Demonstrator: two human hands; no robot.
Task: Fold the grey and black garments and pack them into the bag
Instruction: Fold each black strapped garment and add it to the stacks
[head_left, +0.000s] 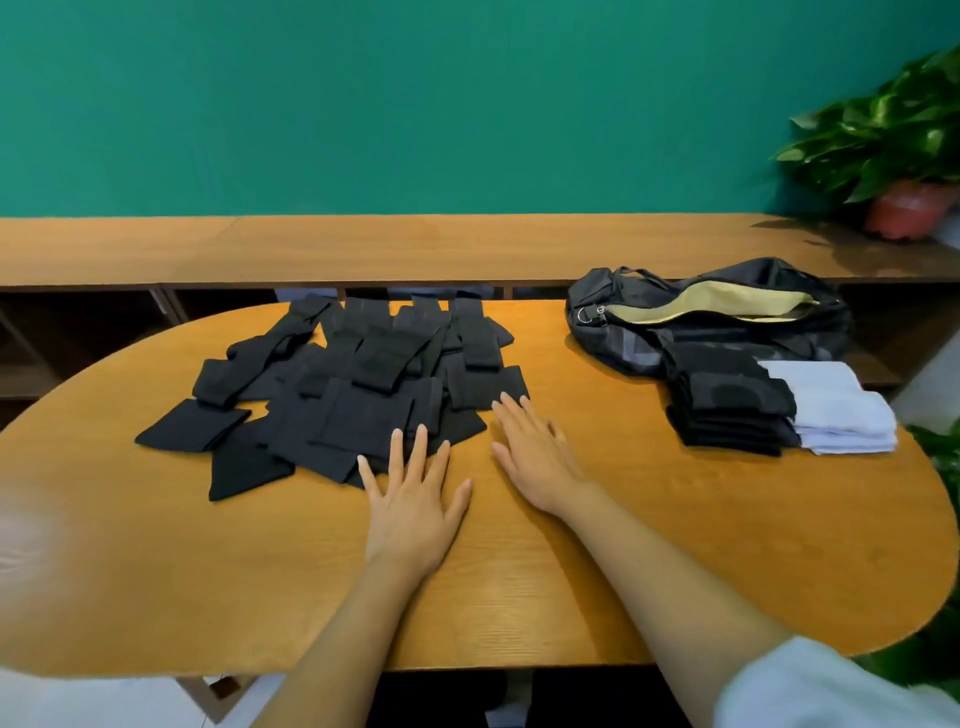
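A loose pile of black garments (343, 395) lies spread over the left-centre of the oval wooden table (675, 545). My left hand (410, 499) lies flat on the table, fingers straight, fingertips touching the pile's near edge. My right hand (535, 452) also rests flat, fingers straight, tips at the pile's right edge. A black bag (706, 312) with its zip open and a yellow lining showing sits at the table's far right. In front of it stands a folded stack of black garments (727, 405) beside a folded stack of light grey ones (841, 415).
A long wooden shelf (415, 244) runs behind the table against a green wall. A potted plant (904, 150) stands at its right end. More leaves show at the lower right, past the table's edge.
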